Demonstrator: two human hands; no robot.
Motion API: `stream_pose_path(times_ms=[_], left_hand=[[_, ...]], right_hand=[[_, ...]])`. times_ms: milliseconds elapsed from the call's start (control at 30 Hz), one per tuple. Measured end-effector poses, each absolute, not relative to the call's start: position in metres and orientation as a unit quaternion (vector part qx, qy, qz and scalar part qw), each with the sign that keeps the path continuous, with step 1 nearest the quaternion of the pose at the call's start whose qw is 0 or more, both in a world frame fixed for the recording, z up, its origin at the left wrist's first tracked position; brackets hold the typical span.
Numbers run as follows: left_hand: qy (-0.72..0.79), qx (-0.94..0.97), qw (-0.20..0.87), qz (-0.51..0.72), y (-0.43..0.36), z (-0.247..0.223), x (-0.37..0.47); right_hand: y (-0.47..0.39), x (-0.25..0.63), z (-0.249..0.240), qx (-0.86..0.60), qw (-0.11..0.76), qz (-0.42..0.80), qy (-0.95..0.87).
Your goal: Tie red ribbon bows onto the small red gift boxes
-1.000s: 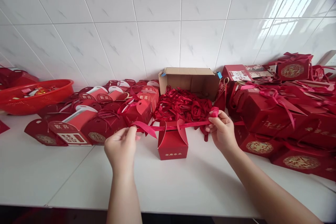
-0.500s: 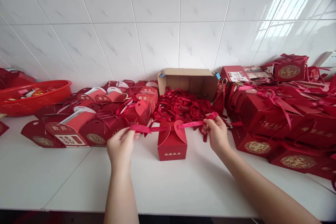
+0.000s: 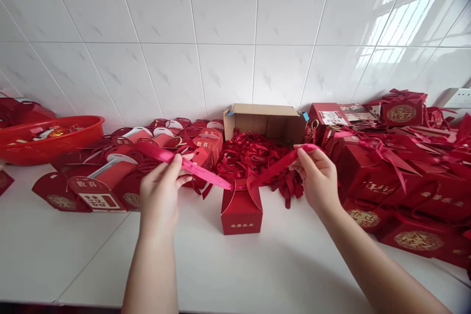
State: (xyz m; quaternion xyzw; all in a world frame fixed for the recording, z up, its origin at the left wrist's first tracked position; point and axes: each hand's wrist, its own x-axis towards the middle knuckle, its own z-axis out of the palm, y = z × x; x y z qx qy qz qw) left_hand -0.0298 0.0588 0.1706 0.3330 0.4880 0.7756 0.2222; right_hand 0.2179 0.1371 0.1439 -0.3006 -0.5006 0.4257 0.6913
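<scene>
Between my pinches, the small red card box (image 3: pixel 242 212) stands upright, lettering facing me; its satin ribbon (image 3: pixel 209 176) slants up both sides, pinched by my left (image 3: pixel 172 169) and right (image 3: pixel 307 159) fingertips.

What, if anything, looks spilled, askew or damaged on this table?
Only the loose red ribbons: they lie in a tangled heap at the mouth of the cardboard box, some trailing onto the white table. No clear damage shows.

L hand (image 3: pixel 162 186) & R hand (image 3: pixel 320 179) both bare, w/ slim fingers & smooth skin. L arm (image 3: pixel 152 265) & R arm (image 3: pixel 371 255) bare too, thin at wrist, a bit fatter twd elbow. Nails too small to see well.
</scene>
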Motion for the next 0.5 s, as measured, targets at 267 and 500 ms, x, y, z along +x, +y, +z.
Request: stream_pose_path(times_ms=[267, 500], left_hand=[[0.495, 0.483, 0.135, 0.709, 0.061, 0.206, -0.009], [0.48, 0.567, 0.149, 0.653, 0.066, 0.228, 0.01]], right_hand=[[0.127, 0.208, 0.196, -0.255, 0.678, 0.347, -0.596], [0.133, 0.183, 0.219, -0.176, 0.645, 0.403, -0.625]])
